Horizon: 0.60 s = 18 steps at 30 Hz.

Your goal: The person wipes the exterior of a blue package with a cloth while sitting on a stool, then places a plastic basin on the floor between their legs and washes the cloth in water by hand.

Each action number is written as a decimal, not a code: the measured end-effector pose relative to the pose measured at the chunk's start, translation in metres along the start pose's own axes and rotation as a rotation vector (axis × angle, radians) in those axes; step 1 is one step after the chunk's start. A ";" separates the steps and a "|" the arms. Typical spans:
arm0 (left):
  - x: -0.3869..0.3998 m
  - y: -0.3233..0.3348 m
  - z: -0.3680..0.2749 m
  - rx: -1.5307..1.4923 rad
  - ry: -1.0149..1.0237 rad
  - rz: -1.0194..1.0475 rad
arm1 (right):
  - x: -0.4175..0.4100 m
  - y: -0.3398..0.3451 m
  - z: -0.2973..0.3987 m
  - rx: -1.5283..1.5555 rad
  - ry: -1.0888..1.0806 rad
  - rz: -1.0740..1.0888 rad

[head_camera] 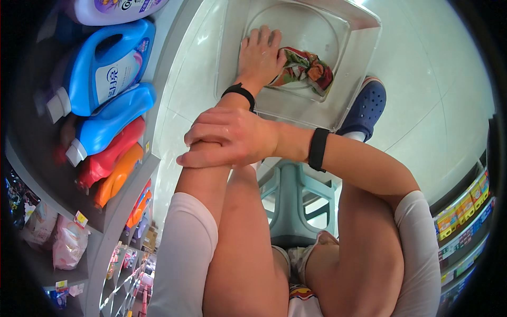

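My left hand (261, 53) reaches down into a clear plastic tub (360, 43), its fingers apart over the tub's bottom at the left side. Its thumb side lies against a wet, twisted multicoloured cloth (313, 69), which rests on the tub's bottom; the hand does not appear to grip it. My right hand (233, 136) is wrapped around my left forearm, below the black wristband (239, 95). Another black band (318, 149) circles my right wrist. Water seems to lie in the tub.
At the left, a grey shelf (130, 194) holds blue detergent bottles (115, 63), a red bottle (113, 154) and an orange bottle (121, 172). A grey-green plastic stool (291, 198) is beneath me. My foot in a blue clog (366, 107) stands beside the tub. More stocked shelves (463, 245) line the right.
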<state>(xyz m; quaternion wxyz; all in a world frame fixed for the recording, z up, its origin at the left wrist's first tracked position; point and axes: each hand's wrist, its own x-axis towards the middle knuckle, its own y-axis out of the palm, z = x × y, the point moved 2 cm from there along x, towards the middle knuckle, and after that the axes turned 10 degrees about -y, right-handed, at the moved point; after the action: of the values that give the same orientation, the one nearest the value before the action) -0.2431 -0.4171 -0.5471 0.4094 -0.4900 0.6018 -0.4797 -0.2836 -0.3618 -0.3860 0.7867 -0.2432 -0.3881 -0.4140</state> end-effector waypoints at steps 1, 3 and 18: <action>-0.001 0.000 0.002 0.002 0.007 0.002 | -0.001 -0.001 -0.001 0.000 0.001 -0.002; 0.000 -0.001 0.001 0.001 0.014 0.002 | 0.000 -0.003 -0.005 0.099 0.079 0.100; -0.002 -0.001 -0.010 0.213 0.104 0.083 | 0.012 -0.032 -0.027 0.578 0.599 0.612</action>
<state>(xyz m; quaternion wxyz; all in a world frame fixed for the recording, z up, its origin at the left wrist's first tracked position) -0.2523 -0.4130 -0.5443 0.4467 -0.3928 0.5878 -0.5483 -0.2945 -0.4039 -0.3899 0.9835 0.0110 -0.1553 -0.0923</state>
